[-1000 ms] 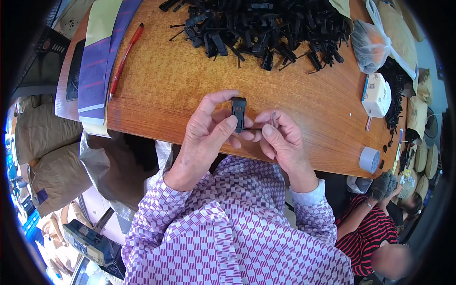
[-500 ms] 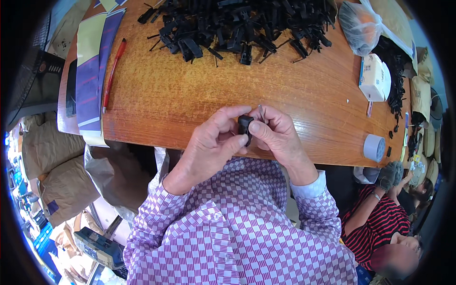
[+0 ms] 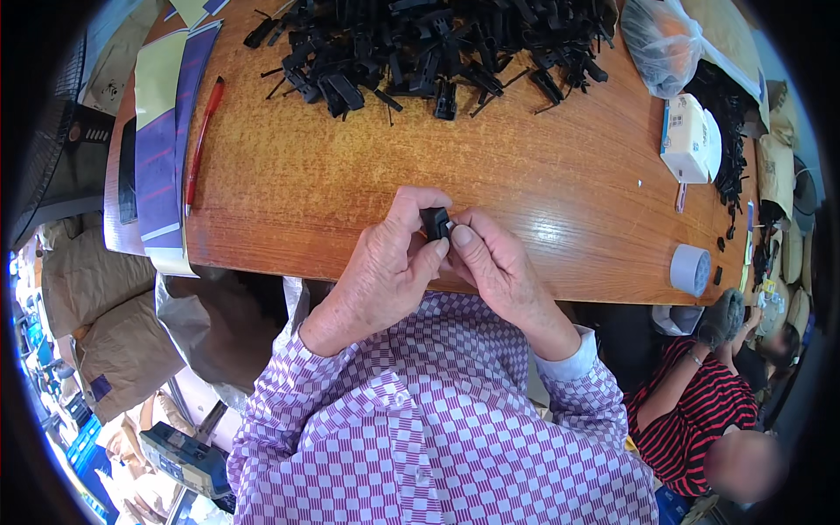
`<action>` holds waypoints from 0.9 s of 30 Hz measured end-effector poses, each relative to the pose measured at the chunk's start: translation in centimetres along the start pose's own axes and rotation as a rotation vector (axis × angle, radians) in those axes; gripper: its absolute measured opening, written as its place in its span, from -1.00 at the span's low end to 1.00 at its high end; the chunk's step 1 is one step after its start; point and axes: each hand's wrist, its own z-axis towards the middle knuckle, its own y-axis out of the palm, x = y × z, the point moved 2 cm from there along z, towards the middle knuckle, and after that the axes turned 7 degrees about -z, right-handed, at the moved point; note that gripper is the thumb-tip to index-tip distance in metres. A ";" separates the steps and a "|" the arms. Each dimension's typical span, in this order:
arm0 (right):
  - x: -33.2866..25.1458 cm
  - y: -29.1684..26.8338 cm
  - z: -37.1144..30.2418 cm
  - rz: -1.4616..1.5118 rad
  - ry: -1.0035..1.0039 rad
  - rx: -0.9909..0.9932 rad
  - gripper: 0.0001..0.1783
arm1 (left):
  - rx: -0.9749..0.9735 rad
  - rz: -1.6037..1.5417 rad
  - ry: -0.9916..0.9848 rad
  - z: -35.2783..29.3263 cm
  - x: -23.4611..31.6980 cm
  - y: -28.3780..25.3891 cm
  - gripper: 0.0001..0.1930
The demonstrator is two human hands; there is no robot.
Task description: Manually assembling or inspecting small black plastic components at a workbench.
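Note:
Between my hands, just above the table's near edge, is a small black plastic part (image 3: pixel 434 223). My left hand (image 3: pixel 378 267) grips it with the thumb below and the index finger bent over its top. My right hand (image 3: pixel 500 269) is closed at the part's right side, thumb and fingertips pinched together against it. Whatever lies inside that right pinch is hidden by the fingers. A large heap of similar black plastic parts (image 3: pixel 437 57), many with thin stems, covers the far side of the wooden table (image 3: pixel 306 166).
A red pen (image 3: pixel 203 144) lies beside purple and yellow sheets (image 3: pixel 159 157) at left. On the right are a white tissue pack (image 3: pixel 689 140), a clear plastic bag (image 3: pixel 662 48) and a tape roll (image 3: pixel 690 269). A co-worker in a striped shirt (image 3: pixel 691 411) sits at right.
The black part has shifted slightly left and turned in my fingers. My right hand's fingers have curled down, and the thin metal-looking piece seen above them is now out of sight.

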 end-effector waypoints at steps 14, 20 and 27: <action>-1.0 1.8 1.6 -0.031 -0.083 0.072 -0.81 | 0.228 0.255 0.237 -0.5 0.0 -0.9 -0.65; -2.5 -4.5 4.2 -0.688 -0.268 0.195 -0.79 | 0.245 -0.035 0.236 -0.5 -0.3 -0.4 -0.88; 0.3 -13.2 7.4 -1.354 -0.251 0.353 -0.82 | 0.195 -0.770 -0.209 -0.3 -1.0 0.4 -0.81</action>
